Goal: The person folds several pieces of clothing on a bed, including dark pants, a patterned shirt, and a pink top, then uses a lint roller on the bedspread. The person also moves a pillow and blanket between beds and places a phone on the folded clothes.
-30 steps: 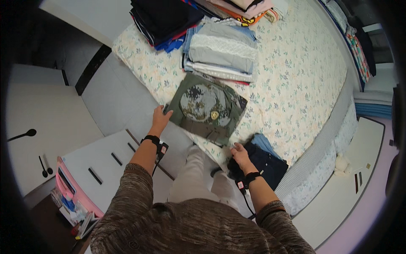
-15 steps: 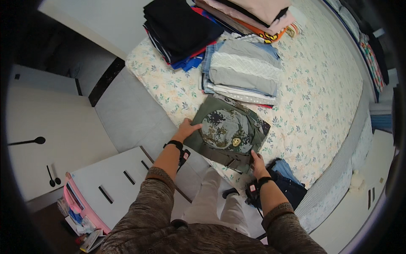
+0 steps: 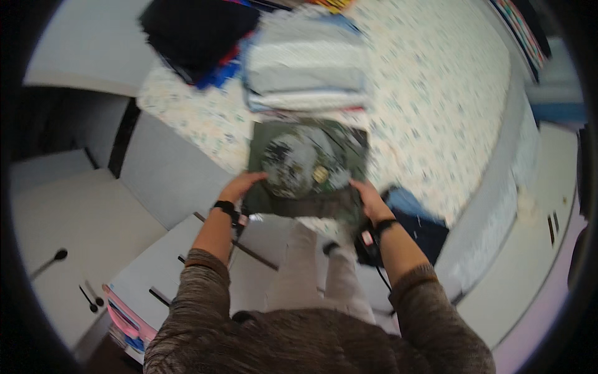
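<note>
Two-handed hold under way, as I read it: the left hand (image 3: 242, 186) at the green bundle's (image 3: 299, 207) 8 o'clock, the right hand (image 3: 369, 198) at its 4. Each grip is drawn in on an edge, thumb on top; the fingers look tucked beneath, though I can't see them. Bundle sits at the bed's (image 3: 430, 112) near side, grey stack (image 3: 305, 62) close by at 12, black pile (image 3: 199, 37) farther off toward 11, dark trousers (image 3: 420, 234) near 4. Can't tell whether its underside clears the bed.

My judgement: any shift from here calls for both sides kept level, or the top piece could slide.

Looks: dark green cloth, folded flat into a rough square, brownish along 6 o'clock. On it a rounded camouflage piece, probably a cap (image 3: 293, 163), with a gold-coloured badge (image 3: 320, 174) toward 4. Finer detail blurred.
</note>
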The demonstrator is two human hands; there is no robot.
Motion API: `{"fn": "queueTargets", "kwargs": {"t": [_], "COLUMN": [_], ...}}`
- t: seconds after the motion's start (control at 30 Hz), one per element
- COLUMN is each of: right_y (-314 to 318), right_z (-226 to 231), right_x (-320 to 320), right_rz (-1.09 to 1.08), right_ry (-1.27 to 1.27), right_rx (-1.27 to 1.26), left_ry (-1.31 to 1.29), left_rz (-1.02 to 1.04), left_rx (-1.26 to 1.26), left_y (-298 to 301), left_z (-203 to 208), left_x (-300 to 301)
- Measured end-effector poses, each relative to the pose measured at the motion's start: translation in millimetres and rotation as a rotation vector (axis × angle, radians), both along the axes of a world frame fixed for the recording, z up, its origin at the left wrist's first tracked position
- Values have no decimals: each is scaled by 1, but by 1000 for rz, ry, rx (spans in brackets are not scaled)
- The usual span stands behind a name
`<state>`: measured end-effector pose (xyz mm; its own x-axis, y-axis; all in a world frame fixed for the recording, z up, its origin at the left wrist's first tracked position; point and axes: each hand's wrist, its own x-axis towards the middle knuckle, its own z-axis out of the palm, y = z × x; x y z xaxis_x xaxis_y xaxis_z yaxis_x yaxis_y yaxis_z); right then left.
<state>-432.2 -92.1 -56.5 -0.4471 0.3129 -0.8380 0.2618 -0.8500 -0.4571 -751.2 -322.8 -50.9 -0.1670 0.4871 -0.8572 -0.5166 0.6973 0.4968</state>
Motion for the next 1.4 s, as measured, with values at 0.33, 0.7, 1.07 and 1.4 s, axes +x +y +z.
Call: {"fn": "queueTargets", "kwargs": {"t": [0.33,0.7,1.07,1.4], "right_y": [-29,-4,-18,-18], "right_z": [55,123,74,22], "right_x": [3,305,381,435], "right_rz": [109,220,-270,-361], "right_ry": [-294,-1094,-517,-200], "right_rx": [462,1063,241,90], "left_ry": [409,144,-120,-273], "left_rz": [59,-562,-463,-416], "left_rx": [-116,319,366,-102], "left_y": [-5,60,186,177], "left_z": [-7,61,39,21], "left_x": [28,249,361,360]}}
